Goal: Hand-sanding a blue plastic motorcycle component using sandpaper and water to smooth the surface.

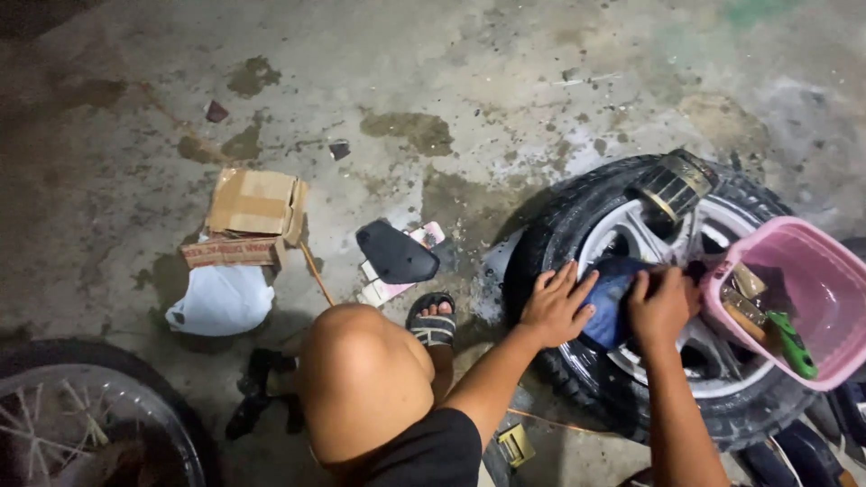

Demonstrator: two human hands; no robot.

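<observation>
Blue cloth (612, 298) lies flat on wheel (649, 298), both hands pressing.

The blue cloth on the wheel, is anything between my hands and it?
Nothing visible. The left hand lies flat on the blue cloth and the right hand presses on its other side, against the wheel. The pink basin sits beside them, to the right.

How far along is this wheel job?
Done: the tyre already shines wet and black. In hand: both hands, left hand and right hand, press a blue cloth on the silver rim. Left: lower spokes, hard to judge.
</observation>
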